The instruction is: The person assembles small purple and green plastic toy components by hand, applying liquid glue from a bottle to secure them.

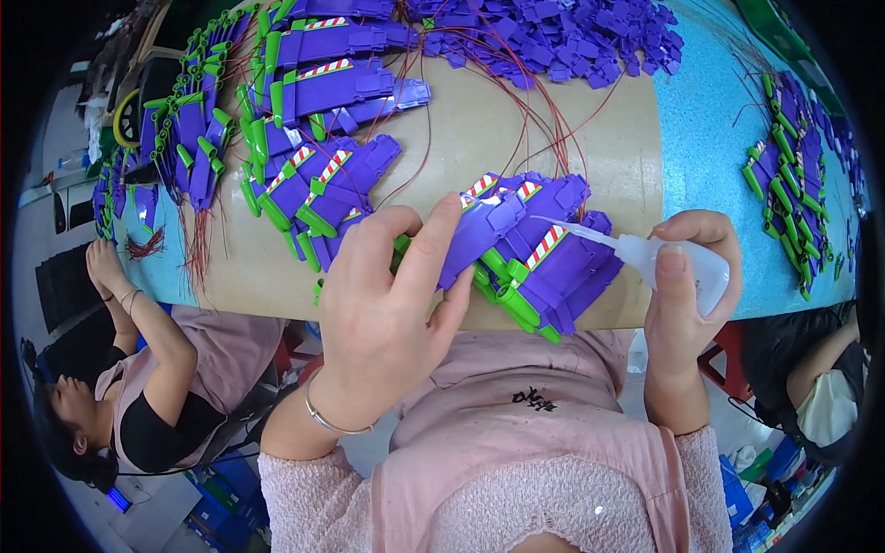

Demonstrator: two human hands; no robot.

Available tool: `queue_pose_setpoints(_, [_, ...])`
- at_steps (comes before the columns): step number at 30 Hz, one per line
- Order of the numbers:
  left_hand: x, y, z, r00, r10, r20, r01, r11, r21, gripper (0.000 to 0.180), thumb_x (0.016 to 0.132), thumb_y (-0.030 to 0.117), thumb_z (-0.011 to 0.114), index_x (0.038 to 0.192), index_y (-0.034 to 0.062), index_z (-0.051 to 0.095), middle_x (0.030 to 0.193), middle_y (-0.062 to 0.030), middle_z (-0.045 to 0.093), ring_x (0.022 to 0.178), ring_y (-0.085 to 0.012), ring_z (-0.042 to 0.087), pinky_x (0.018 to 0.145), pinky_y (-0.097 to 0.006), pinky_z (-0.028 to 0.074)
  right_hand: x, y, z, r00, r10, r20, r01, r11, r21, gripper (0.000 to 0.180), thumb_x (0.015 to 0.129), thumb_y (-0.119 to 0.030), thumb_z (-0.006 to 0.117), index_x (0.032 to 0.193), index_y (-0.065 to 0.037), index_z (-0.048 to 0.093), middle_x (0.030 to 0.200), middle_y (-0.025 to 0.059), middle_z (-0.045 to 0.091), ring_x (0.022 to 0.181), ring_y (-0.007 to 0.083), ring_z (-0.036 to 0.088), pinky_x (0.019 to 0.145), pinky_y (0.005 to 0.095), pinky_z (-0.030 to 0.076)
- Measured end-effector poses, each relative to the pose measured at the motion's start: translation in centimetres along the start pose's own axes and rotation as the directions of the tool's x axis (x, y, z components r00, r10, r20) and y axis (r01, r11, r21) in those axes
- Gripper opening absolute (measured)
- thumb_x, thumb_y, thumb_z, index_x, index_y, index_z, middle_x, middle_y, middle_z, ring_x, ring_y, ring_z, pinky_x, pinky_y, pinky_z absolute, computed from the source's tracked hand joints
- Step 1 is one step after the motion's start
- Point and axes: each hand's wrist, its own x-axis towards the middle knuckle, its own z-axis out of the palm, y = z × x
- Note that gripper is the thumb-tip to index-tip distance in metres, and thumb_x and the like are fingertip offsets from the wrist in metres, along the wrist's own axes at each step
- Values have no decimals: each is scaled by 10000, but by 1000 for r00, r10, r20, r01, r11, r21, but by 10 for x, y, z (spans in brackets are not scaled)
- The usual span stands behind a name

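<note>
My left hand (383, 295) grips a purple plastic wing piece (481, 230) between thumb and fingers, above the pile near the table's front edge. My right hand (671, 323) is wrapped round a translucent white squeeze bottle (710, 281), whose thin nozzle points left. The nozzle's tip is near the held piece; whether it touches cannot be made out. Just below and right lies a stack of purple wings (576, 267) with green tube ends and red-and-white striped strips. Part of the held piece is hidden by my fingers.
More wings (336, 88) lie in rows to the left, with thin red wires (535, 88) trailing among them. Small purple parts (572, 37) are heaped at the back. Another wing pile (788, 175) sits far right. At left, a co-worker's hand (106, 265) rests at the table.
</note>
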Motion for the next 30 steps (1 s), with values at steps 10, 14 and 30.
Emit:
queue_pose_setpoints(10, [2,1,0,1000,7,9,-6,1000,-11,556,663,37,754,1201,41,612,948,-114,522,793,-266,522,668,-368,444,0,-2,9,986,-51,162,73,988,-134,207,802,-16,730,953,21,592,860,71,635,731,80,581,642,205,460])
queue_pose_setpoints(14, [3,4,-3,1000,21,6,-21,1000,15,551,659,24,746,1196,42,624,952,-110,526,797,-263,522,672,-361,444,0,-7,4,992,9,125,9,990,-141,210,805,-23,730,958,19,592,861,70,636,737,82,583,648,204,460])
queue_pose_setpoints(30, [9,6,7,982,152,-113,-137,982,134,495,684,90,703,1174,49,648,990,-83,550,820,-233,530,697,-334,437,-1,3,-5,998,-60,6,60,996,-64,203,853,-112,681,968,15,571,898,66,605,783,100,552,704,226,446])
